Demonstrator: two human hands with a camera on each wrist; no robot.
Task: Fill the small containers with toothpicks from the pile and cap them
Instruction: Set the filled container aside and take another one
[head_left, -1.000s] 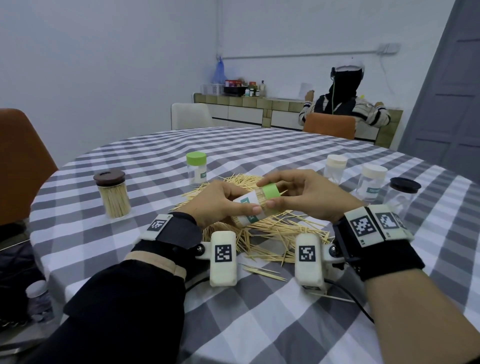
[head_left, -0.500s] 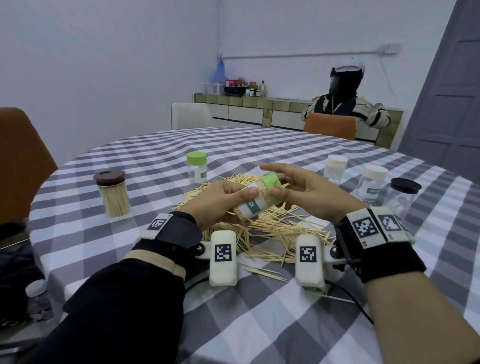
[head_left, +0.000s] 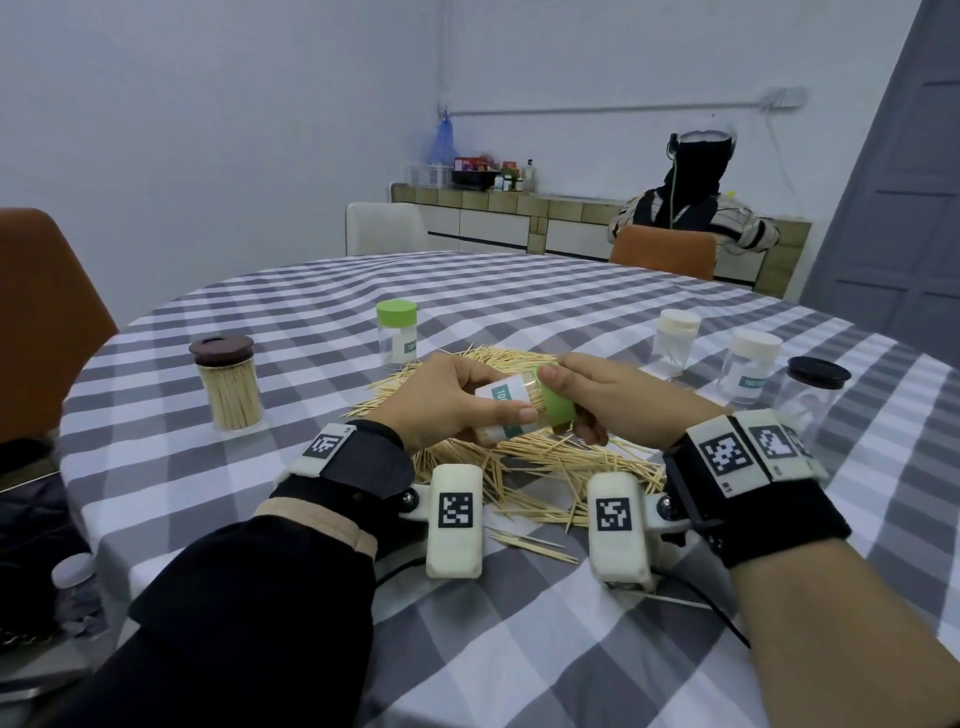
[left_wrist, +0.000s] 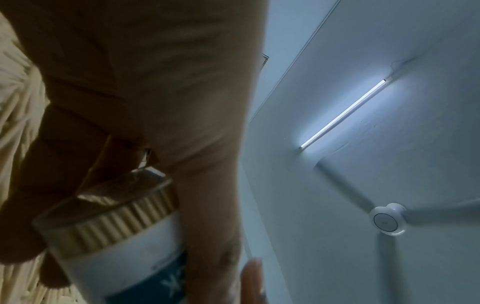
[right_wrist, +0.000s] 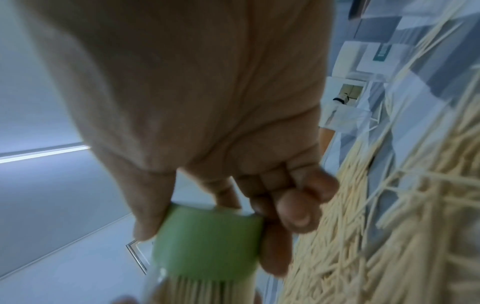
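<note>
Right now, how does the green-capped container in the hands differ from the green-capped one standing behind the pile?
The held container lies tilted on its side between the left hand and right hand; the standing container is upright on the table, untouched. The held one is packed with toothpicks; the standing one looks empty. Both have green caps and white labels.

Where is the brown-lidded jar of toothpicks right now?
In the head view, the brown-lidded jar stands upright on the checked tablecloth at the far left, apart from the toothpick pile and left of the green-capped container.
</note>
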